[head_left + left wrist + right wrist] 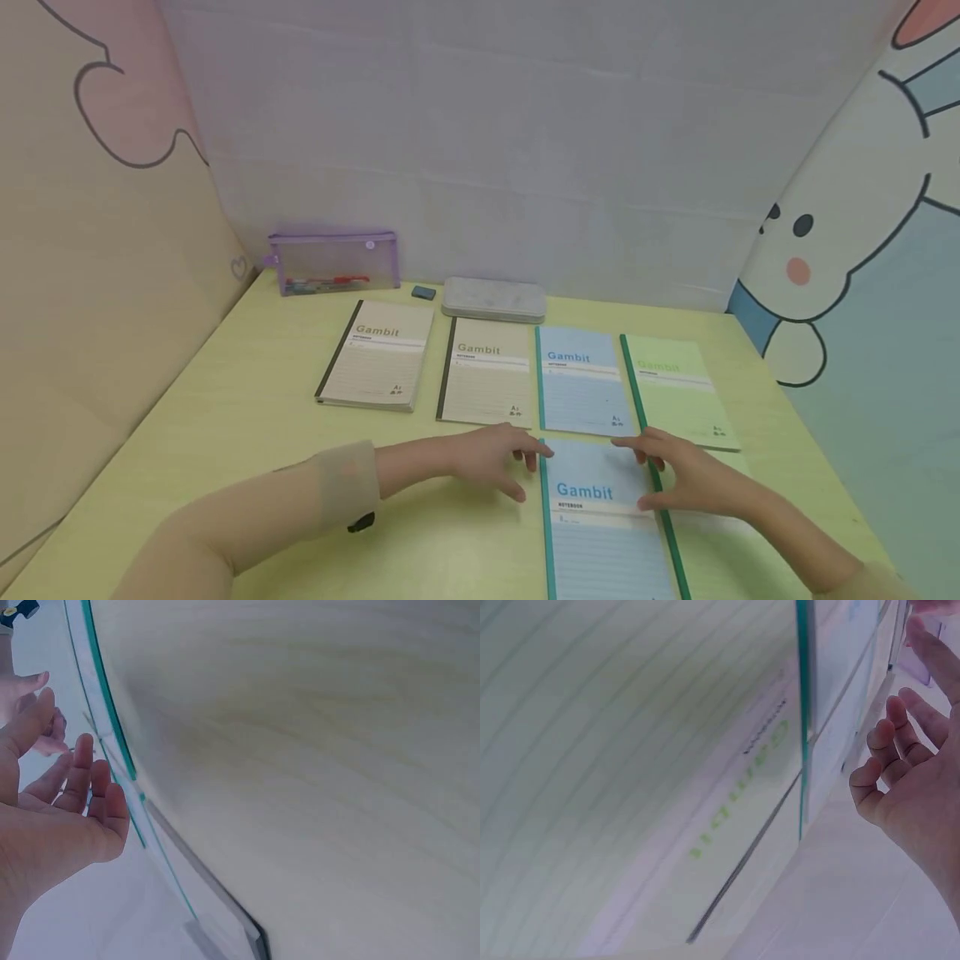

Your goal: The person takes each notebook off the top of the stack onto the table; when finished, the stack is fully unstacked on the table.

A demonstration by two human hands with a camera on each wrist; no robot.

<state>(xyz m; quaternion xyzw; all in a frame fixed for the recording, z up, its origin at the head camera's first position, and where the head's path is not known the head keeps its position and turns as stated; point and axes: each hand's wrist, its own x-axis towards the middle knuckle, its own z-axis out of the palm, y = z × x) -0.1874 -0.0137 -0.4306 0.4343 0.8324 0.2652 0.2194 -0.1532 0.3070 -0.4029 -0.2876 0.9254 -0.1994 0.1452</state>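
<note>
A blue Gambit notebook [607,542] with a teal spine lies at the front right of the table. My left hand [495,458] is at its top left corner, fingers loosely bent and holding nothing. Across the notebook's upper right part, my right hand [686,475] reaches in from the right with relaxed fingers and an empty palm. Partly under that arm lies a green notebook [630,787], its teal spine beside the blue one. Behind the hands, a row holds a blue notebook [581,392], a green notebook [678,396] and a beige notebook [487,383].
Farther left in the back row sits a thicker beige notebook or stack [378,358]. Along the back wall stand a purple-edged clear pencil pouch [337,258] with pens, a small blue eraser [423,292] and a grey case [495,298]. Printed fabric walls border the yellow table [255,433].
</note>
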